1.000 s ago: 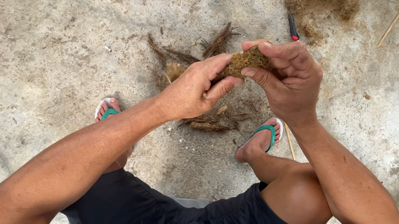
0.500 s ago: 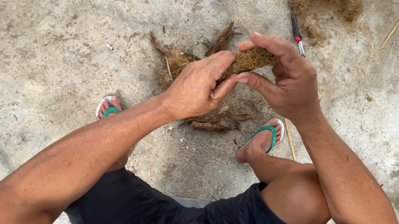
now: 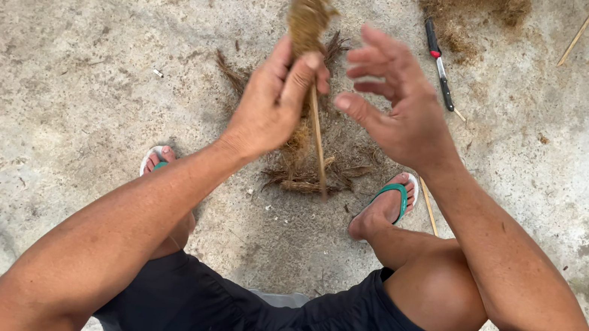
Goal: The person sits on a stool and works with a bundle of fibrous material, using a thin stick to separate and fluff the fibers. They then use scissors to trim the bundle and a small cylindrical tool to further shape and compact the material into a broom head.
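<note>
1. Left hand: closed around a thin stick, thumb and fingers pressed against its upper part; grip firm
2. Fibre tuft: brown, fuzzy, sits at the stick's top end, just above the left fingers; blurred
3. Stick: slants down from the left hand toward the ground between the feet, lower end over the husk pile
4. Right hand: open, fingers spread and slightly curled, holding nothing; just beside the tuft, not touching it
5. Ground: concrete, husk scraps scattered
6. Knife: lies beyond the right hand, near loose fibre
7. Feet in green sandals, either side of the pile
</note>
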